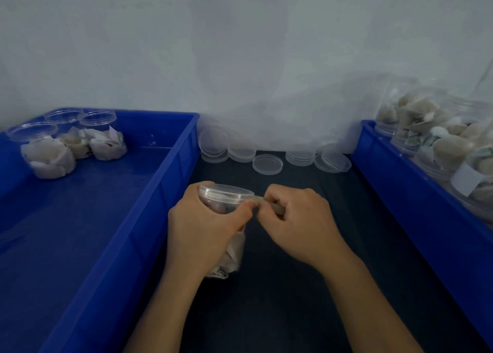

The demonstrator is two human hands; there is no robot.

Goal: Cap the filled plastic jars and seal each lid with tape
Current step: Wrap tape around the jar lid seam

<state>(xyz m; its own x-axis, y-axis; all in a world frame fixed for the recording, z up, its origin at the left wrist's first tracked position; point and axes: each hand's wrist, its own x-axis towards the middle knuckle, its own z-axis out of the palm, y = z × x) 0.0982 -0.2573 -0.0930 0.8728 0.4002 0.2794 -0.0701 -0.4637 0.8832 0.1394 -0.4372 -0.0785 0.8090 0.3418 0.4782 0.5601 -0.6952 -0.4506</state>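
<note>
Left hand (202, 224) wrapped round a filled jar (229, 248) over the dark table (293, 299), fingers curled about its side, thumb tip pressed near the rim of the lid (226, 192). Jar tilted, lid on top, wrapped contents visible below the palm. Right hand (301, 219) just beside the lid's right edge, fingers curled in, pinching a tape roll (277, 208) mostly hidden in the grip; a short strip of tape (257, 198) stretched from it to the lid's rim. Both forearms angled in from the bottom edge, wrists nearly level. Behind, against the wall, loose clear lids (267, 164) in low stacks and singles. At left, a blue bin (149, 192) with three filled jars (80, 144) in its far corner. At right, another bin (400, 182) crowded with filled jars (432, 139).
</note>
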